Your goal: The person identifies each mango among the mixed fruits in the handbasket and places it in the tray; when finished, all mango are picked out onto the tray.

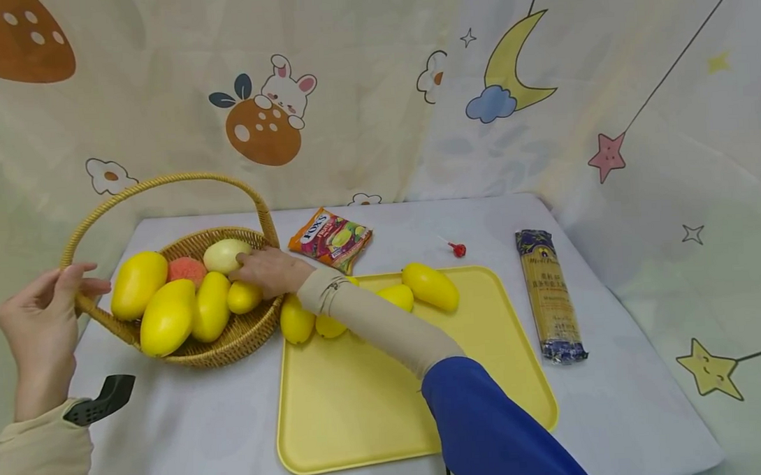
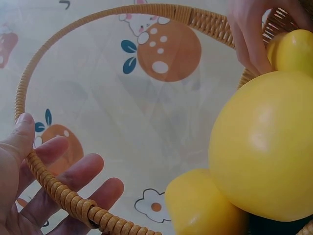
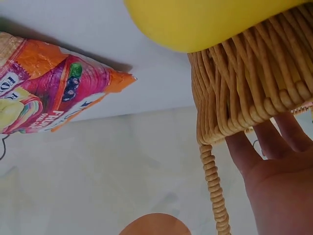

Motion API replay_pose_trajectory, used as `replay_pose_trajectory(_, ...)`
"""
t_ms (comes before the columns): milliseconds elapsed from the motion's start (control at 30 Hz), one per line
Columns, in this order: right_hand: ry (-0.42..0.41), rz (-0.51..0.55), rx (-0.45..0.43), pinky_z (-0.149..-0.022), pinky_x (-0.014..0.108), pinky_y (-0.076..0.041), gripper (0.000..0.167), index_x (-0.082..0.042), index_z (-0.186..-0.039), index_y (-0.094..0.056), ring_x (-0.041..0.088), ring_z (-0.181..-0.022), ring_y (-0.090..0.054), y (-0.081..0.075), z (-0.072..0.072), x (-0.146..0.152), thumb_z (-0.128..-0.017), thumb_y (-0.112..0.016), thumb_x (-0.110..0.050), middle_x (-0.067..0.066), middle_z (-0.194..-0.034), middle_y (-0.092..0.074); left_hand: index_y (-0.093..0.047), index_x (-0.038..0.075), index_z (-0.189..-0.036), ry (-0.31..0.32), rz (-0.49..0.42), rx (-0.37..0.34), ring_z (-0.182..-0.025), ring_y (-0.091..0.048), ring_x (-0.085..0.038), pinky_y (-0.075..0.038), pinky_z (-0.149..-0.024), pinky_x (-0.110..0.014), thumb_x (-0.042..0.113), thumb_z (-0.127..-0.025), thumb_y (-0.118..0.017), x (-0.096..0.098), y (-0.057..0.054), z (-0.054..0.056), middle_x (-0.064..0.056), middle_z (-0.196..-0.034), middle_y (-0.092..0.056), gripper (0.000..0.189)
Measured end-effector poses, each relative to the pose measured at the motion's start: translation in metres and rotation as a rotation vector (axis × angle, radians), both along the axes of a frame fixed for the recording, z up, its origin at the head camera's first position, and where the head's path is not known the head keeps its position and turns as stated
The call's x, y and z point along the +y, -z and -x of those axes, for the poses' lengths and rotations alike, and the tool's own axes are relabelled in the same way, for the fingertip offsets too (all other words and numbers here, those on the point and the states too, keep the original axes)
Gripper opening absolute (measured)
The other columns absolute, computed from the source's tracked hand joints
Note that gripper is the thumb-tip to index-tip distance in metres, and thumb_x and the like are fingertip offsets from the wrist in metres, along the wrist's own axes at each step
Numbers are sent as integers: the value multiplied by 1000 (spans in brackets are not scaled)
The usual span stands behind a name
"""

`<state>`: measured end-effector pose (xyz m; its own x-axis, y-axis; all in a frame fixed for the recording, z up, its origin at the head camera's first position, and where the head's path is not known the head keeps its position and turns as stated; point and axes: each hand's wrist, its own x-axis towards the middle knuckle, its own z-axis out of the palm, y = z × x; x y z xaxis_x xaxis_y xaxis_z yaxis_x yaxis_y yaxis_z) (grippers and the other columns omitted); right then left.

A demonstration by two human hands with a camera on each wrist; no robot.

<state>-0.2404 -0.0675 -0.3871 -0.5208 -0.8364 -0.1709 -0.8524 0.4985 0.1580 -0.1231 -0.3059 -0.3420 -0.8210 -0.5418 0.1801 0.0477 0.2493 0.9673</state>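
A wicker basket with a tall arched handle stands at the left, holding several yellow mangoes, a coral-red round fruit and a pale oval fruit. My left hand holds the basket's handle low on its left side, thumb on one side and fingers on the other. Over the basket's right rim reaches my right hand. Its fingertips touch the pale fruit, and a small yellow fruit lies just below them. In the right wrist view, the rim hides the ends of its fingers.
A yellow tray bears several yellow fruits along its far edge, partly behind my right forearm. A candy bag and a red lollipop lie behind it. Packaged spaghetti lies at the right.
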Motion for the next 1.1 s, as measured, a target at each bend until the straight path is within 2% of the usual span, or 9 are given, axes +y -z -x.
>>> replay_pose_trajectory(200, -62, 63, 28, -92, 28, -47, 53, -20, -137, -49, 17, -108, -55, -10, -3, 4, -88, -68, -27, 6, -130, -49, -71, 5, -111, -3, -20, -8, -72, -62, -4, -46, -72, -5, 30, -90, -62, 0, 0, 0, 11, -70, -66, 35)
replay_pose_trajectory(333, -67, 111, -1, -95, 28, -45, 57, -20, -138, -48, 18, -114, -51, -23, -9, 10, -86, -70, -29, 6, -133, -47, -71, 5, -112, -1, -9, -11, -73, -61, -3, -46, -72, -5, 30, -90, -61, 0, 1, 0, 11, -70, -66, 35)
replay_pose_trajectory(500, -89, 176, -8, -100, 27, -42, 58, -20, -139, -48, 19, -119, -49, -35, -17, 22, -86, -70, -27, 6, -135, -46, -72, 5, -109, 3, -57, 5, -71, -62, -4, -46, -72, -5, 30, -89, -63, -2, 1, 0, 9, -71, -67, 34)
replay_pose_trajectory(700, -107, 228, -28, -102, 28, -40, 58, -21, -138, -50, 20, -121, -48, -45, -29, 42, -86, -72, -26, 7, -136, -46, -71, 5, -111, 1, -41, -2, -73, -61, -4, -46, -73, -6, 31, -89, -63, 0, 1, 1, 11, -70, -66, 35)
replay_pose_trajectory(967, -194, 269, 29, -98, 32, -44, 60, -20, -138, -51, 22, -118, -50, -48, -51, 67, -84, -75, -31, 9, -135, -47, -71, 5, -112, -4, -11, -11, -74, -61, -3, -45, -74, -7, 32, -90, -61, -1, 1, 2, 12, -69, -66, 36)
replay_pose_trajectory(1100, -196, 231, 29, -103, 33, -41, 63, -22, -140, -49, 23, -125, -48, -43, -66, 76, -84, -75, -34, 9, -140, -44, -71, 5, -111, -4, -20, 2, -73, -61, -4, -45, -74, -7, 31, -89, -62, 0, 1, 1, 12, -69, -66, 36)
